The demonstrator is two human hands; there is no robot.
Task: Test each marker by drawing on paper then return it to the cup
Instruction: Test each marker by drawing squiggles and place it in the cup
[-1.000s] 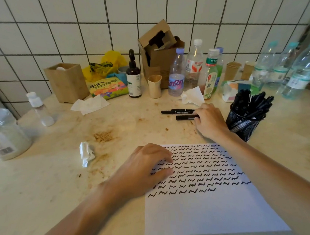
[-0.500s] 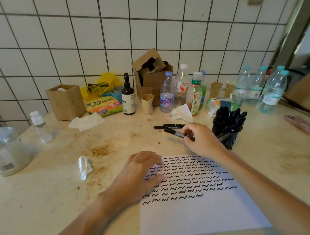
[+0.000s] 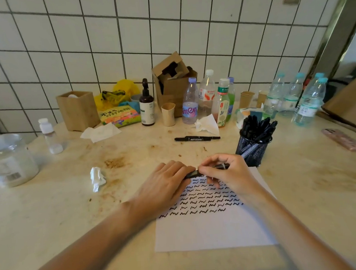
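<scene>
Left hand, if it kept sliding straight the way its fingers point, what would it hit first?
The left hand points right, and its fingertips already meet the black marker that the right hand holds over the paper. Whether it grips the cap is unclear.

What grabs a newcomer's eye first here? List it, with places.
Both hands meet at the top edge of the sheet of paper, the right hand and left hand holding one black marker above rows of black squiggles. Right of them stands a mesh cup full of markers; another marker lies behind.
</scene>
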